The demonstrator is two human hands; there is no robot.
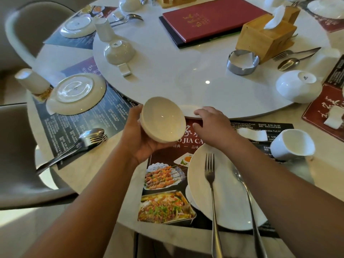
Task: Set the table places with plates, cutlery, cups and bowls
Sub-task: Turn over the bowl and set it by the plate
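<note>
Head view, only angle on offer.

- Left hand (141,146) cradles white bowl (162,120) from beneath. Bowl tilted, held up over placemat (163,183), not yet set down.
- Right hand (210,123) flat, fingers relaxed, holding nothing, at turntable (186,81) rim. Touching rim or mat? Hard to say.
- Near place: plate (223,198) down, fork (210,175) and spoon (240,177) lying across it, cup (292,144) tipped on side at right.
- Judgement: bowl unplaced, cutlery likely needs moving off plate, cup needs righting.
- Left place looks laid: upturned plate (76,94) on own mat.
- Upturned bowl (297,86) waits on turntable.
</note>
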